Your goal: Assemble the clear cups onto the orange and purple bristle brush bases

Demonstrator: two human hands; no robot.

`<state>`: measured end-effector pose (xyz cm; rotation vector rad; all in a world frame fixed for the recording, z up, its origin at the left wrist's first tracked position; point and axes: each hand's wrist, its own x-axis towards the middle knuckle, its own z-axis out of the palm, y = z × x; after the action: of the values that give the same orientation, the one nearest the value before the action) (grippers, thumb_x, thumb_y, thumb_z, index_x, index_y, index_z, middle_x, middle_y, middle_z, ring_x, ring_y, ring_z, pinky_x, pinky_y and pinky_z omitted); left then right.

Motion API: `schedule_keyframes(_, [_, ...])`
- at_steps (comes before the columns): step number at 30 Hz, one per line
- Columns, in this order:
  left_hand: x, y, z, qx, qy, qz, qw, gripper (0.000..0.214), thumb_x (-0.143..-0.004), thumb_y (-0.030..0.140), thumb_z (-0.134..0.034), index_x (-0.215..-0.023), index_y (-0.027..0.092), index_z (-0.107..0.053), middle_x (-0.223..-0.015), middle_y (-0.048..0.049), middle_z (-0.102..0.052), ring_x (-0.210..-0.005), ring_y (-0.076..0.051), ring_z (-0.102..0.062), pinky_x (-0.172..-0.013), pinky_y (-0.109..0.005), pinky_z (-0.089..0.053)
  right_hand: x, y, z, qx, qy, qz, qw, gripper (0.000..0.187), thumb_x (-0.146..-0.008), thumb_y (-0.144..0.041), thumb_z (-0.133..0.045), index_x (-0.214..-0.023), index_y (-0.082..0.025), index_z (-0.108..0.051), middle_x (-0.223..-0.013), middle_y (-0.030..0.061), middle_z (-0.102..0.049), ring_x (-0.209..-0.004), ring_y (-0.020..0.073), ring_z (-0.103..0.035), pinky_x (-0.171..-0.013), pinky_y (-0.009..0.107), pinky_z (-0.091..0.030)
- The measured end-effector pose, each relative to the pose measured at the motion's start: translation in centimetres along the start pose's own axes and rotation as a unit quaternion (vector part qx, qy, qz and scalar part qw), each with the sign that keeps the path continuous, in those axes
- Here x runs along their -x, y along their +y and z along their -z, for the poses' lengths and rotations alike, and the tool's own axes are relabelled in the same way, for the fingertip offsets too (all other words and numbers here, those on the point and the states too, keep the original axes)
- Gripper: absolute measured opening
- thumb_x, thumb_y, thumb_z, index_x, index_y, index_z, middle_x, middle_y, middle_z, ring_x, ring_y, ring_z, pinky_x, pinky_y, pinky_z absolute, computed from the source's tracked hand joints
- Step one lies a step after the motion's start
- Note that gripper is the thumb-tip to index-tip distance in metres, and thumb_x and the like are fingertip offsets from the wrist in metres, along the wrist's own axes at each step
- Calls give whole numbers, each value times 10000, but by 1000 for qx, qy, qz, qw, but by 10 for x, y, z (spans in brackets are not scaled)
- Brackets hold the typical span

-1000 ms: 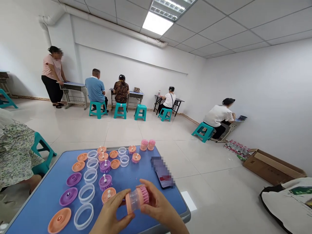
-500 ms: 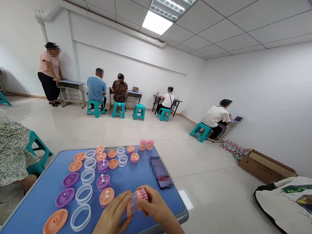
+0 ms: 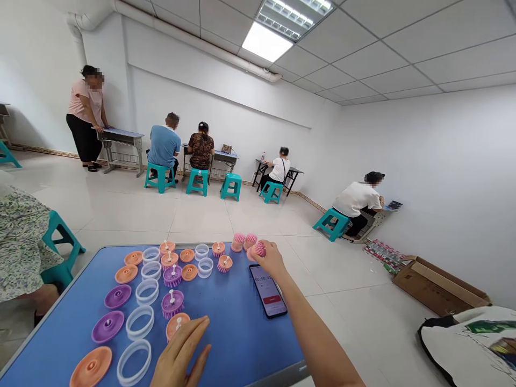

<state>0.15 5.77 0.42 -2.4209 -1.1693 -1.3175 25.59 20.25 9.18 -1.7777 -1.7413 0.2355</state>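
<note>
My right hand (image 3: 274, 262) reaches to the far right of the blue table and grips a small scrubbing brush (image 3: 256, 251) with pink bristles. Two similar assembled brushes (image 3: 238, 243) stand just beside it. Near the front edge, my left hand (image 3: 182, 349) is empty, its fingers stretched and the thumb apart. An orange bristle head (image 3: 176, 324) lies partly behind its fingers. Purple bristle heads (image 3: 172, 303) with white stems are farther back in that column. To the left run clear plastic rings (image 3: 140, 321) and orange and purple round caps (image 3: 108, 326).
A phone (image 3: 269, 293) showing a timer lies on the table (image 3: 229, 301) under my right forearm. Beyond are people at desks, teal stools (image 3: 231, 187), a cardboard box (image 3: 439, 285) and a white bag (image 3: 471, 344). A person in a floral garment (image 3: 22, 242) sits at left.
My right hand has carried the brush from the table's front to its far right, beside the two standing brushes. My left hand has let go of it and opened.
</note>
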Motion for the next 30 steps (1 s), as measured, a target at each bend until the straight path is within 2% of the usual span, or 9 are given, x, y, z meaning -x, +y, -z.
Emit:
schedule_keyframes(4, [2,-6,6,-29,9,-9,1000,332,-858,274,-490,-1169,157,-488,-1023,-88,-680,-955,-194,-637,-826,-241,-524,-27,17,-20,44,-19,-15,999,405,-684,-254,-576,-1069,-135,-534,-1024,133,-550,-936,249,-556,-773,322,-419])
schedule_keyframes(11, [1,-8,12,-30,12,5,999,299,-865,256,-474,-1151,172,-497,-1004,-72,-691,-946,-197,-642,-817,-245,-533,-39,35,-42,69,-32,-19,997,510,-705,-284,-575,-1178,-131,-456,-1052,132,-573,-944,240,-571,-739,294,-421])
schedule_keyframes(15, [0,-8,10,-24,11,7,1000,283,-867,265,-472,-1130,166,-515,-985,-75,-696,-922,-191,-651,-802,-233,-536,-39,40,-46,65,-22,-13,998,476,-708,-263,-575,-1156,-139,-475,-1036,123,-585,-928,233,-581,-729,295,-432])
schedule_keyframes(19, [-2,-6,12,-29,39,10,999,255,-879,287,-446,-1074,166,-557,-944,-84,-703,-881,-194,-664,-754,-238,-549,-32,37,-39,47,14,3,999,477,-680,-254,-609,-1126,-127,-496,-1066,144,-558,-936,248,-573,-741,318,-446])
schedule_keyframes(22, [-7,-4,21,-11,65,45,997,218,-882,254,-437,-1022,176,-584,-917,-84,-700,-856,-192,-664,-719,-250,-551,-15,26,-30,20,52,30,998,424,-732,-262,-554,-1123,-114,-486,-1121,173,-512,-934,251,-559,-779,362,-439])
schedule_keyframes(25, [-10,-3,31,18,103,86,991,167,-863,180,-460,-964,183,-594,-830,-64,-695,-750,-160,-657,-662,-240,-536,17,8,-28,-23,54,85,995,293,-818,-282,-434,-1069,-154,-517,-1050,129,-549,-809,208,-571,-754,367,-449])
schedule_keyframes(27, [-9,-3,37,22,118,114,986,155,-850,154,-474,-943,186,-593,-784,-49,-684,-692,-146,-636,-622,-238,-519,45,-6,-33,-57,17,134,989,223,-821,-267,-432,-979,-179,-562,-925,81,-597,-670,167,-563,-688,329,-468])
schedule_keyframes(30, [-4,-3,41,14,125,147,981,151,-846,143,-481,-941,187,-590,-755,-39,-668,-658,-138,-609,-594,-239,-499,87,-27,-47,-99,-56,201,973,149,-794,-217,-471,-867,-191,-599,-778,33,-628,-578,130,-553,-610,265,-477])
